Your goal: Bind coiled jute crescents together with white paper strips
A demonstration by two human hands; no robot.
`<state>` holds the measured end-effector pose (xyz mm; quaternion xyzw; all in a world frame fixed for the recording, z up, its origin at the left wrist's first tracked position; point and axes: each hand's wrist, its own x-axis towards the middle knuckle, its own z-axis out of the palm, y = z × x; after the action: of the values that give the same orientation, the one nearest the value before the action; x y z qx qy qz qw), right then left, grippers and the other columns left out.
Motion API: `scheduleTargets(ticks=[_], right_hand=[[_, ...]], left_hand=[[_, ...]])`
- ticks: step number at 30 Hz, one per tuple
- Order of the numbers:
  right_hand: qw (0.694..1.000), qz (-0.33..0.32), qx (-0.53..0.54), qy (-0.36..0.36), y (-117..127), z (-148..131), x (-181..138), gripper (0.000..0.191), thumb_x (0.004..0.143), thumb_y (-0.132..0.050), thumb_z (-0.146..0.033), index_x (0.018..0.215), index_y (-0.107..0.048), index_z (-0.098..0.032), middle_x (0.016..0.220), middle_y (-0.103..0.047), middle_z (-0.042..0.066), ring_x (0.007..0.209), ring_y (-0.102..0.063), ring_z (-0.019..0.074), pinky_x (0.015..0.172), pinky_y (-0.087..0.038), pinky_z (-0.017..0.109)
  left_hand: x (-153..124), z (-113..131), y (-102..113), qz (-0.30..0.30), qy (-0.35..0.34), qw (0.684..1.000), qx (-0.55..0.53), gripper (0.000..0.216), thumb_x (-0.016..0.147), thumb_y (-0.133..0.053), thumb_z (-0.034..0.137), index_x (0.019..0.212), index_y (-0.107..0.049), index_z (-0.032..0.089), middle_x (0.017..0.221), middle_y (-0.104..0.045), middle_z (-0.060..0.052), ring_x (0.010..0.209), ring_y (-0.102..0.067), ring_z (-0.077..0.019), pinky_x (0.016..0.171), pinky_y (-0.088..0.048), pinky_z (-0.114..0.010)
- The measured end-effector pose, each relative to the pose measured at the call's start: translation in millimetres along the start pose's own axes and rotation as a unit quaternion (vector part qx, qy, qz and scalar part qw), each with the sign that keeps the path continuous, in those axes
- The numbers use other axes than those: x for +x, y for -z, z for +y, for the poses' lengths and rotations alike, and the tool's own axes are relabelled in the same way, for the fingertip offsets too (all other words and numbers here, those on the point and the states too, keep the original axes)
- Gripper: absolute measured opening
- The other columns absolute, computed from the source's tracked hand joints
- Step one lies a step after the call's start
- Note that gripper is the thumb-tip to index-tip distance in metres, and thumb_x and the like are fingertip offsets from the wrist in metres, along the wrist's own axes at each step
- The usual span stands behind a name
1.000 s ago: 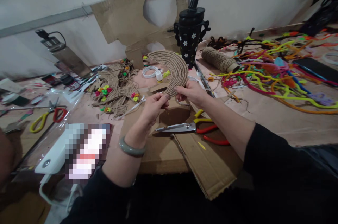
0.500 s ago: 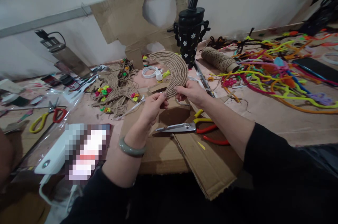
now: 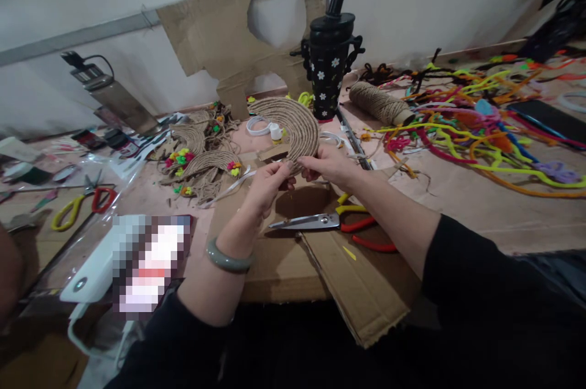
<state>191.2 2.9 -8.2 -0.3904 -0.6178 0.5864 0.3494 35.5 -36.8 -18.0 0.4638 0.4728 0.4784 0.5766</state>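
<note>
A curved arch wrapped in brown jute twine (image 3: 293,123) is held up above the table by its lower end. My left hand (image 3: 268,184), with a green bangle on the wrist, pinches that end from the left. My right hand (image 3: 332,166) grips the same end from the right, fingers closed on it. Scissors with red and yellow handles (image 3: 339,223) lie on the flattened cardboard (image 3: 293,261) just below both hands.
Finished twine arches with coloured beads (image 3: 201,157) lie at the left. A black flowered cup (image 3: 329,62) and a twine spool (image 3: 379,102) stand behind. Coloured pipe cleaners (image 3: 476,126) cover the right. Yellow-red pliers (image 3: 80,206) and a white box (image 3: 98,264) sit at the left.
The twine arch has tilted flatter and shifted slightly left and away. My right hand has turned with it; my left hand stays pinched on its end.
</note>
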Motion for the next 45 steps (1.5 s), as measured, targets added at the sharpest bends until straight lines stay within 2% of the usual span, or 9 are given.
scheduleTargets(ticks=[10,16,22,29,34,40,45], right_hand=[[1.0,0.004,-0.009,-0.012,-2.8,-3.2,-1.3,0.022,0.076,-0.055,-0.016,0.055,-0.053,-0.015,0.049,-0.053,-0.002,0.043,-0.048,0.0064,0.045,-0.04,0.019],[1.0,0.006,-0.011,-0.019,-3.6,-3.6,-1.7,0.023,0.076,-0.056,-0.018,0.054,-0.053,-0.014,0.05,-0.054,-0.001,0.044,-0.048,0.0065,0.045,-0.04,0.019],[1.0,0.008,0.002,0.008,1.4,-0.6,0.4,0.022,0.075,-0.057,-0.021,0.054,-0.054,-0.014,0.048,-0.054,-0.001,0.043,-0.048,0.0064,0.045,-0.038,0.019],[1.0,0.002,0.001,0.01,3.0,1.2,1.9,0.024,0.076,-0.056,-0.022,0.054,-0.054,-0.013,0.049,-0.055,0.0,0.043,-0.048,0.007,0.046,-0.038,0.021],[1.0,-0.012,-0.016,0.007,-0.5,-0.9,-0.6,0.024,0.076,-0.056,-0.021,0.053,-0.053,-0.014,0.048,-0.053,-0.001,0.044,-0.048,0.0064,0.045,-0.037,0.019],[0.999,-0.022,-0.031,-0.025,-2.5,-2.0,-1.3,0.027,0.081,-0.053,-0.026,0.057,-0.052,-0.014,0.049,-0.053,-0.001,0.045,-0.05,0.0074,0.046,-0.038,0.02],[0.999,-0.003,-0.048,0.004,-2.8,-1.5,-0.7,0.023,0.08,-0.054,-0.022,0.058,-0.052,-0.015,0.049,-0.051,-0.002,0.044,-0.047,0.0075,0.045,-0.037,0.021]], left_hand=[[0.7,0.3,0.6,-0.014,-0.008,0.999,0.032,0.029,0.065,-0.073,0.039,0.065,-0.06,0.014,0.056,-0.055,0.001,0.052,-0.05,-0.0066,0.053,-0.042,-0.02],[0.6,0.4,0.3,-0.01,-0.016,0.999,0.031,0.03,0.065,-0.073,0.04,0.064,-0.06,0.013,0.056,-0.056,0.001,0.051,-0.05,-0.0065,0.052,-0.041,-0.02],[-0.5,3.0,-1.0,-0.013,0.007,1.0,-0.005,0.035,0.06,-0.076,0.044,0.065,-0.06,0.013,0.055,-0.056,0.001,0.049,-0.049,-0.0058,0.051,-0.042,-0.019],[-1.8,4.6,-1.1,0.003,0.005,1.0,0.011,0.033,0.063,-0.075,0.042,0.062,-0.058,0.013,0.054,-0.056,0.002,0.048,-0.049,-0.0057,0.051,-0.042,-0.019],[0.4,0.2,0.4,-0.023,0.004,1.0,0.008,0.038,0.065,-0.071,0.05,0.068,-0.062,0.013,0.057,-0.057,0.0,0.051,-0.05,-0.0067,0.051,-0.042,-0.02],[-0.9,1.0,-0.2,-0.04,0.001,0.998,0.052,0.033,0.064,-0.073,0.044,0.067,-0.063,0.012,0.056,-0.056,0.001,0.051,-0.048,-0.0066,0.05,-0.039,-0.02],[-1.1,1.8,-1.2,-0.042,-0.008,0.996,0.074,0.029,0.066,-0.071,0.04,0.065,-0.062,0.012,0.055,-0.056,0.0,0.05,-0.048,-0.0072,0.05,-0.039,-0.02]])
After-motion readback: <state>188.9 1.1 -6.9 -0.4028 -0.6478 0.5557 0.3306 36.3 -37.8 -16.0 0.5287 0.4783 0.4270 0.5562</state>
